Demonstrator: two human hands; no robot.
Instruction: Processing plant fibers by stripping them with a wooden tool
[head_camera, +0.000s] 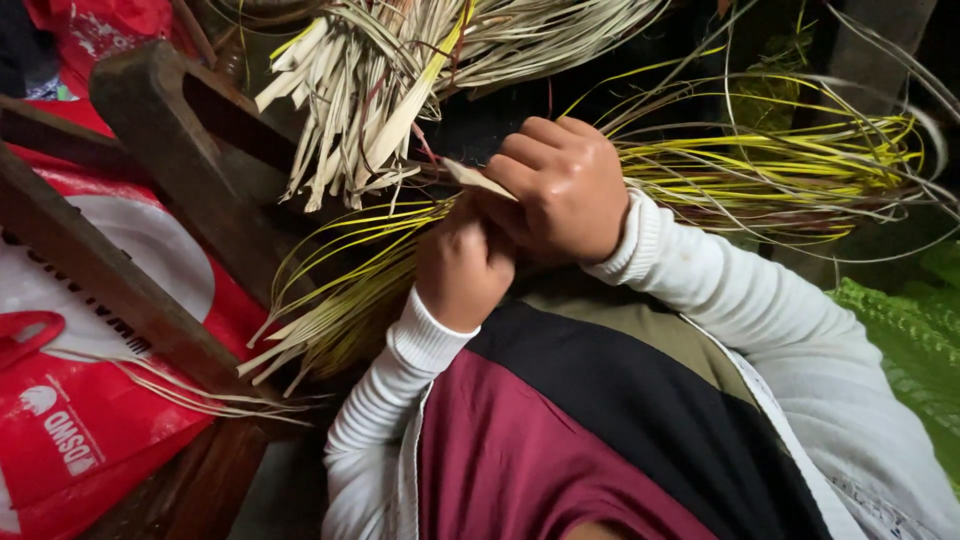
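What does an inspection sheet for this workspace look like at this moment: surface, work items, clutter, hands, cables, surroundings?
Surface: no table; work is done over the lap, covered in maroon, black and olive cloth.
Job's things: pale flat strip between both hands; yellow-green strips fanned behind.
Clutter: dried pale strip bundle above; red printed bag at left.
Grippers: left hand and right hand both closed on the strip, touching each other.
Cables: nothing seen.
Surroundings: dark wooden frame left; green woven mat right.
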